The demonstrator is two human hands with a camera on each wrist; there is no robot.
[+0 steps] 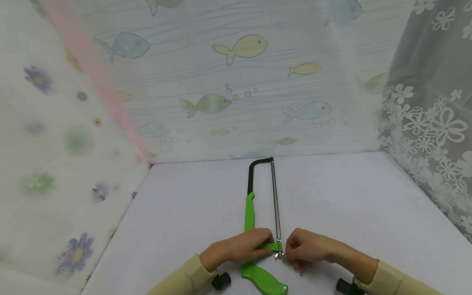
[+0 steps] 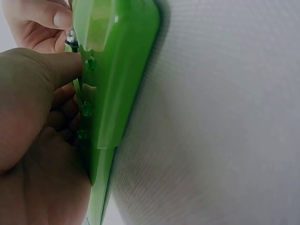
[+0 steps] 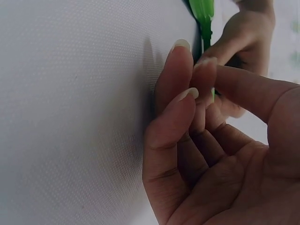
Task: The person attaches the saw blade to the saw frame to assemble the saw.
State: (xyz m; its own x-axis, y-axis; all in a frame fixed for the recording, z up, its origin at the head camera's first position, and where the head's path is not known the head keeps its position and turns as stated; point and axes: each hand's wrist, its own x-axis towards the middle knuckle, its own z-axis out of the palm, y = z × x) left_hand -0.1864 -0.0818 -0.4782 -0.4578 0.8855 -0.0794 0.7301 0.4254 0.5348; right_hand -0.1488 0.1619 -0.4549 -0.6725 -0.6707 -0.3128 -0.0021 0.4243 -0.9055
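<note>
A hacksaw with a green frame [image 1: 250,213] and a black front bow [image 1: 251,176] lies on the white table, its handle [image 1: 266,280] toward me. Its blade [image 1: 275,200] runs along the right side, down to a short green arm with a metal wing nut [image 1: 278,255]. My left hand [image 1: 248,246] grips the saw around this green arm, thumb pressed along it in the left wrist view. From the right, my right hand [image 1: 309,246] pinches at the wing nut with thumb and forefinger, the other fingers curled. In the right wrist view those fingertips [image 3: 206,70] hide the nut.
The white table [image 1: 184,205] extends to both sides of the saw. A fish-print curtain [image 1: 239,82] hangs along its back edge, a flowered sheet [image 1: 55,164] on the left and a grey lace-patterned cloth [image 1: 431,123] on the right.
</note>
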